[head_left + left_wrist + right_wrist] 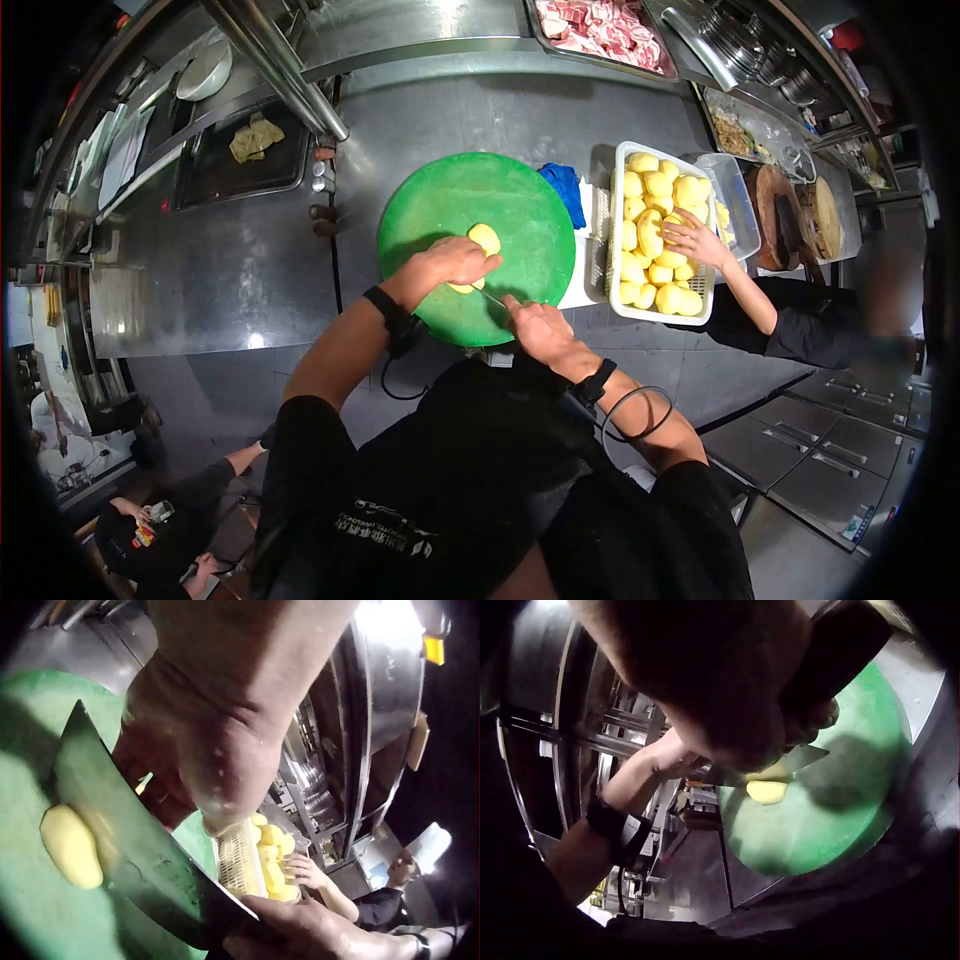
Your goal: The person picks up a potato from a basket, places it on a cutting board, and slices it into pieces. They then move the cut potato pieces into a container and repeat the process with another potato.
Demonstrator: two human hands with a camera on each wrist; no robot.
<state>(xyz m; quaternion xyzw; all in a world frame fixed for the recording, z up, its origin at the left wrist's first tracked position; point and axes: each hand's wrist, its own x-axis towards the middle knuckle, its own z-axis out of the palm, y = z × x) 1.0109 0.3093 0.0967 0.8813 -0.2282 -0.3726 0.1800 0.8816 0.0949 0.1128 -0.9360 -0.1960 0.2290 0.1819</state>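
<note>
On the round green cutting board (pixel 520 205) lies a peeled yellow potato (pixel 485 238), right beside my left hand (pixel 462 262). That hand bends its fingers down over a potato, and a sliver of yellow shows among them in the left wrist view. My right hand (pixel 542 330) grips the dark handle of a cleaver (pixel 142 832). Its broad blade hides most of the left fingertips. On the blade's other side sits a potato piece (pixel 71 847), its reflection showing in the steel. The right wrist view has this piece (pixel 767 792) against the blade.
A white basket (pixel 618 225) heaped with peeled potatoes stands to the right, another person's hand (pixel 697 240) on them. Between board and basket lies a blue cloth (pixel 565 190). Behind are a tray of raw meat (pixel 605 30) and, at left, a metal post (pixel 290 80).
</note>
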